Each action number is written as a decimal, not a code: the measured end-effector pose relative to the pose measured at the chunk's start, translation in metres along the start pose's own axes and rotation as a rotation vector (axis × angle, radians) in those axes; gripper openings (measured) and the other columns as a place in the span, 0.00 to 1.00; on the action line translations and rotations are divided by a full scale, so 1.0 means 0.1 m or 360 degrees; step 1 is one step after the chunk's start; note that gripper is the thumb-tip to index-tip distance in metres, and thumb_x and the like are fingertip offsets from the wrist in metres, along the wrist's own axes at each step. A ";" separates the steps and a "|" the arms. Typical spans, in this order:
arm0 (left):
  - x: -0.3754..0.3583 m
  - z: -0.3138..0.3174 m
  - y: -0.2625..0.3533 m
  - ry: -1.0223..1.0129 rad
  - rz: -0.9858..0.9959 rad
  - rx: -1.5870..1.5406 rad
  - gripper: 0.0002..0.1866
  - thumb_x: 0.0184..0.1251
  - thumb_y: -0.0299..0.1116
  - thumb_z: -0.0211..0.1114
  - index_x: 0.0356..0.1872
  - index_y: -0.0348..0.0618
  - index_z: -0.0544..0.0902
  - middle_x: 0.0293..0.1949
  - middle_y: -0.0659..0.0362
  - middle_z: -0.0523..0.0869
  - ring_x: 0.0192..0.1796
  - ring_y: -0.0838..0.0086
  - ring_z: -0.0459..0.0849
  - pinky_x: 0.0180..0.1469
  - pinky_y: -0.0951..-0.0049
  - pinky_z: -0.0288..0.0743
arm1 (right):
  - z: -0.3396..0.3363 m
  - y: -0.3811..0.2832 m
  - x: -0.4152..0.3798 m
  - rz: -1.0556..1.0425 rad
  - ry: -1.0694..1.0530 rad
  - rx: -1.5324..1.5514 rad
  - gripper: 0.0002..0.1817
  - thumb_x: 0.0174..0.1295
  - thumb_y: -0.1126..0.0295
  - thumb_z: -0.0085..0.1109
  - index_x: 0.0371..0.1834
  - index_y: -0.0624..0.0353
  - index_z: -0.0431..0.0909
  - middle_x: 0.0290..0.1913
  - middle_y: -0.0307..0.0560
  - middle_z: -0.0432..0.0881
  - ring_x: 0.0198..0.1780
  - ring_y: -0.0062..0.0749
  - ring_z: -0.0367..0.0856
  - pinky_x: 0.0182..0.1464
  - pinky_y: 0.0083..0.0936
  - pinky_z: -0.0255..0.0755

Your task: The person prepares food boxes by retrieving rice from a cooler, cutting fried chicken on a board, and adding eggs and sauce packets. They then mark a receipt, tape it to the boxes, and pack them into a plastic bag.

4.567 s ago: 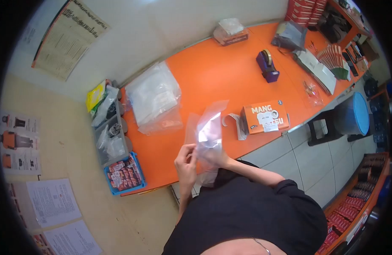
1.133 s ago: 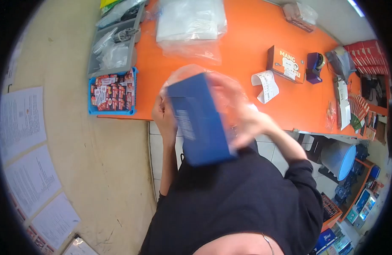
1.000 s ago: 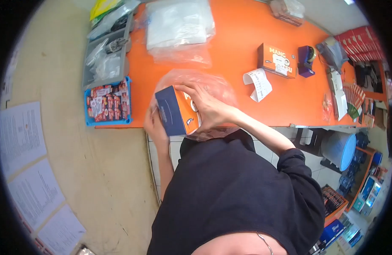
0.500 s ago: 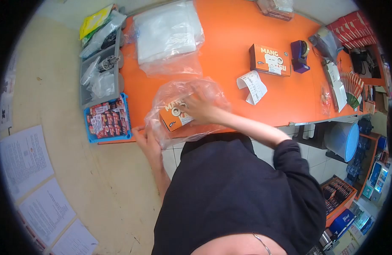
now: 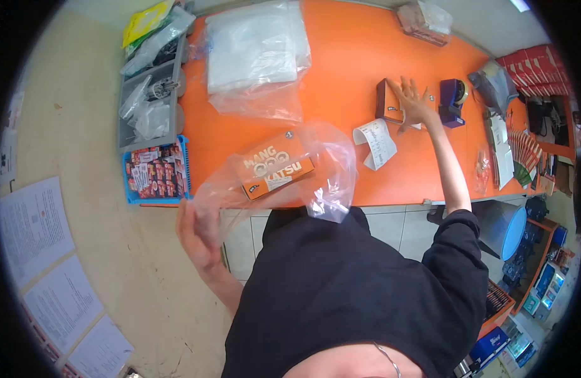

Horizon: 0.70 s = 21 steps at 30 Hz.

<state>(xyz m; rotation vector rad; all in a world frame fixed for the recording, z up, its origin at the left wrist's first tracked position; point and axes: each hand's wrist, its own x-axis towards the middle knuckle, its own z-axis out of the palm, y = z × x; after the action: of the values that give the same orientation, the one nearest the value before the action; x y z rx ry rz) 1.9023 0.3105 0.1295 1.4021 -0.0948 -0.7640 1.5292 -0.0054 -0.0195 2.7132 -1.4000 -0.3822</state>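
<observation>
An orange box lettered "MANG KATSU" (image 5: pixel 276 165) lies near the table's front edge, with a clear plastic bag (image 5: pixel 333 151) around it. My left hand (image 5: pixel 201 234) grips the bag's left edge just off the table's front, its fingers curled on the film. Farther right, my right hand (image 5: pixel 417 108) spreads its fingers over a second orange box (image 5: pixel 383 104), covering most of its top. A printed paper slip (image 5: pixel 375 143) curls on the table just in front of that box.
A stack of clear bags (image 5: pixel 256 47) lies at the back left of the orange table (image 5: pixel 347 50). Left of it stand a grey tray (image 5: pixel 122 123) and a blue basket of sachets (image 5: pixel 155 170). A tape dispenser (image 5: pixel 452 104) stands beside the second box.
My right hand has left the bagged box and moved right onto the second box, its fingers now spread. My left hand has shifted left and down, stretching the bag's edge.
</observation>
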 end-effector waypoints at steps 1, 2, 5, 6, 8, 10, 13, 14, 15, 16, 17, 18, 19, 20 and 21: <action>0.00 -0.07 0.00 0.0004 0.0005 -0.0010 0.11 0.68 0.37 0.51 0.25 0.46 0.71 0.23 0.66 0.71 0.23 0.87 0.67 0.22 0.85 0.60 | 0.13 0.08 0.08 -0.0041 -0.0018 0.0051 0.69 0.17 0.63 0.77 0.69 0.37 0.38 0.63 0.57 0.56 0.61 0.59 0.56 0.53 0.73 0.49; 0.00 -0.20 0.01 -0.0173 -0.0019 -0.0230 0.11 0.68 0.37 0.51 0.27 0.45 0.71 0.23 0.66 0.71 0.21 0.87 0.67 0.20 0.86 0.60 | 0.13 0.12 0.13 -0.0051 -0.0020 0.0050 0.69 0.17 0.63 0.77 0.69 0.37 0.38 0.63 0.57 0.56 0.61 0.59 0.56 0.53 0.73 0.49; 0.00 -0.33 -0.06 -0.0206 0.0076 -0.0147 0.10 0.69 0.38 0.50 0.29 0.45 0.71 0.23 0.65 0.72 0.17 0.88 0.64 0.16 0.86 0.56 | -0.05 0.14 0.13 0.0011 -0.0025 0.0380 0.68 0.14 0.67 0.74 0.69 0.38 0.41 0.55 0.54 0.62 0.57 0.56 0.60 0.55 0.67 0.53; 0.01 -0.32 -0.08 -0.0068 0.0197 0.0142 0.10 0.69 0.38 0.50 0.29 0.46 0.70 0.22 0.65 0.72 0.14 0.89 0.62 0.13 0.87 0.53 | -0.21 0.12 0.10 -0.0057 0.0065 0.0446 0.67 0.15 0.69 0.73 0.68 0.39 0.43 0.52 0.54 0.63 0.55 0.55 0.61 0.56 0.62 0.54; -0.08 -0.15 -0.01 -0.0011 0.0196 0.0160 0.11 0.69 0.38 0.50 0.29 0.46 0.70 0.21 0.65 0.72 0.13 0.89 0.61 0.12 0.87 0.50 | -0.72 0.02 -0.02 -0.0188 0.0201 0.0504 0.64 0.16 0.71 0.70 0.68 0.41 0.46 0.49 0.53 0.64 0.54 0.52 0.62 0.57 0.53 0.57; -0.12 -0.07 0.01 0.0040 0.0198 0.0188 0.11 0.69 0.39 0.49 0.29 0.46 0.70 0.20 0.64 0.72 0.13 0.89 0.59 0.11 0.87 0.47 | -1.42 -0.27 -0.22 -0.0362 0.0384 0.0572 0.61 0.17 0.72 0.70 0.67 0.43 0.50 0.52 0.52 0.64 0.56 0.51 0.61 0.57 0.45 0.60; -0.09 -0.11 0.00 -0.0043 0.0199 0.0167 0.10 0.70 0.39 0.49 0.33 0.45 0.71 0.26 0.61 0.77 0.11 0.90 0.58 0.09 0.87 0.43 | -2.34 -0.80 -0.54 -0.0921 0.0607 0.1064 0.57 0.19 0.70 0.72 0.65 0.46 0.56 0.56 0.52 0.65 0.59 0.49 0.60 0.58 0.41 0.61; -0.04 -0.20 -0.04 -0.0126 0.0214 0.0180 0.10 0.70 0.39 0.48 0.36 0.44 0.71 0.30 0.60 0.78 0.13 0.90 0.62 0.12 0.88 0.48 | -2.52 -0.97 -0.60 -0.1199 0.0663 0.1231 0.57 0.19 0.68 0.73 0.65 0.47 0.56 0.56 0.52 0.65 0.59 0.48 0.61 0.58 0.41 0.60; 0.00 -0.28 -0.10 -0.0206 0.0231 0.0191 0.11 0.70 0.39 0.48 0.39 0.43 0.71 0.34 0.58 0.79 0.15 0.89 0.66 0.14 0.89 0.54 | -2.65 -1.19 -0.63 -0.1369 0.0591 0.1325 0.57 0.19 0.67 0.73 0.65 0.50 0.56 0.57 0.53 0.64 0.59 0.48 0.60 0.58 0.40 0.60; 0.03 -0.33 -0.19 -0.0202 0.0244 0.0194 0.11 0.70 0.39 0.48 0.39 0.43 0.71 0.34 0.58 0.79 0.15 0.89 0.66 0.14 0.89 0.54 | -2.74 -1.43 -0.61 -0.1547 0.0514 0.1419 0.58 0.19 0.67 0.73 0.65 0.53 0.55 0.58 0.54 0.64 0.59 0.47 0.60 0.59 0.40 0.59; 0.07 -0.36 -0.32 -0.0121 0.0506 0.0398 0.11 0.70 0.39 0.47 0.39 0.43 0.71 0.34 0.59 0.79 0.20 0.87 0.68 0.19 0.88 0.57 | -2.72 -1.69 -0.52 -0.1838 0.0454 0.1677 0.58 0.22 0.60 0.75 0.65 0.58 0.55 0.60 0.56 0.61 0.61 0.49 0.59 0.60 0.41 0.56; 0.10 -0.39 -0.46 -0.0022 0.0766 0.0603 0.11 0.71 0.39 0.47 0.40 0.42 0.72 0.34 0.60 0.79 0.24 0.86 0.70 0.25 0.86 0.60 | -2.60 -1.98 -0.42 -0.2142 0.0375 0.1932 0.59 0.24 0.54 0.77 0.64 0.63 0.54 0.61 0.58 0.59 0.63 0.50 0.57 0.62 0.42 0.53; 0.13 -0.41 -0.57 0.0091 0.1021 0.0810 0.12 0.71 0.39 0.46 0.40 0.42 0.72 0.33 0.60 0.79 0.28 0.85 0.71 0.31 0.85 0.63 | -2.46 -2.30 -0.38 -0.2215 0.0362 0.2168 0.59 0.22 0.61 0.74 0.65 0.60 0.53 0.60 0.56 0.60 0.62 0.49 0.58 0.62 0.42 0.55; 0.15 -0.44 -0.67 0.0212 0.1272 0.1023 0.12 0.71 0.39 0.46 0.41 0.42 0.73 0.33 0.61 0.78 0.33 0.83 0.73 0.36 0.83 0.66 | -2.29 -2.55 -0.36 -0.2285 0.0338 0.2405 0.59 0.20 0.67 0.72 0.66 0.57 0.52 0.60 0.54 0.61 0.61 0.48 0.59 0.62 0.41 0.56; 0.14 -0.48 -0.69 0.0337 0.1516 0.1242 0.13 0.71 0.39 0.46 0.41 0.41 0.73 0.33 0.62 0.78 0.37 0.82 0.75 0.42 0.82 0.69 | -2.15 -2.64 -0.35 -0.2170 0.0268 0.2240 0.59 0.20 0.67 0.72 0.66 0.57 0.52 0.60 0.54 0.61 0.61 0.49 0.59 0.62 0.42 0.56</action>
<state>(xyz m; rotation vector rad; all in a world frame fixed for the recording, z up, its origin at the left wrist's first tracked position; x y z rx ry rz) 1.9071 0.3450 0.0521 1.8913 -0.8999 0.2686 1.7728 0.1649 0.1497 3.9967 0.9479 1.2633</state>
